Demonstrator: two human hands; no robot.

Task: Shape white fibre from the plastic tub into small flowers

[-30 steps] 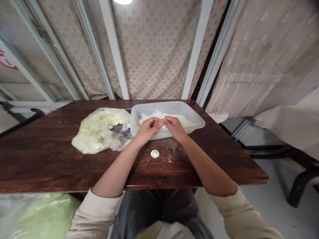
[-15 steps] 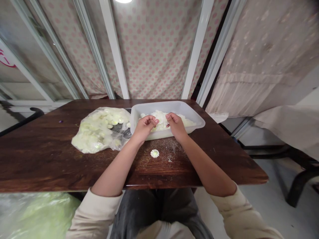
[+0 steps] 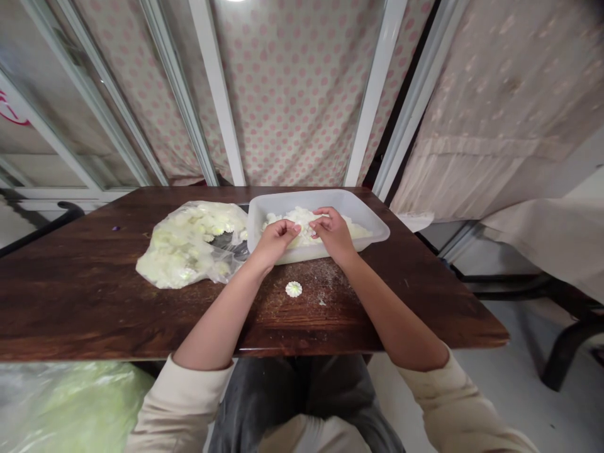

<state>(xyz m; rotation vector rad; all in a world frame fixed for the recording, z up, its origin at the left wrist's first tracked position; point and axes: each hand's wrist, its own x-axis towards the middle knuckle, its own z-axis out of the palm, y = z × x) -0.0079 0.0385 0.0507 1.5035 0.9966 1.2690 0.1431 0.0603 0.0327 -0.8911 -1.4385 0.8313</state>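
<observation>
Both hands are over a translucent white plastic tub (image 3: 365, 207) that holds a heap of white petal-like pieces (image 3: 302, 217). My left hand (image 3: 278, 238) is closed, its thumb and forefinger pinched together at the near side of the heap. Facing it, a short gap away, my right hand (image 3: 333, 234) also pinches with thumb and fingertips, its upper finger raised. Whatever is between the fingertips blends into the white heap, so I cannot make it out. On the table in front of the tub lies one round white flower-shaped piece (image 3: 293, 289) with a pale green centre.
A clear plastic bag (image 3: 177, 251) full of pale yellow-green flower pieces lies left of the tub on the dark wooden table (image 3: 85, 296). Small crumbs (image 3: 321, 302) are scattered near the single flower. Another bag (image 3: 89, 402) with pale green contents sits below the table's front-left edge.
The fingers of my right hand have shifted, the upper one now lifted and extended over the heap. My left hand stays nearly in place in a pinch. The lone flower has not moved.
</observation>
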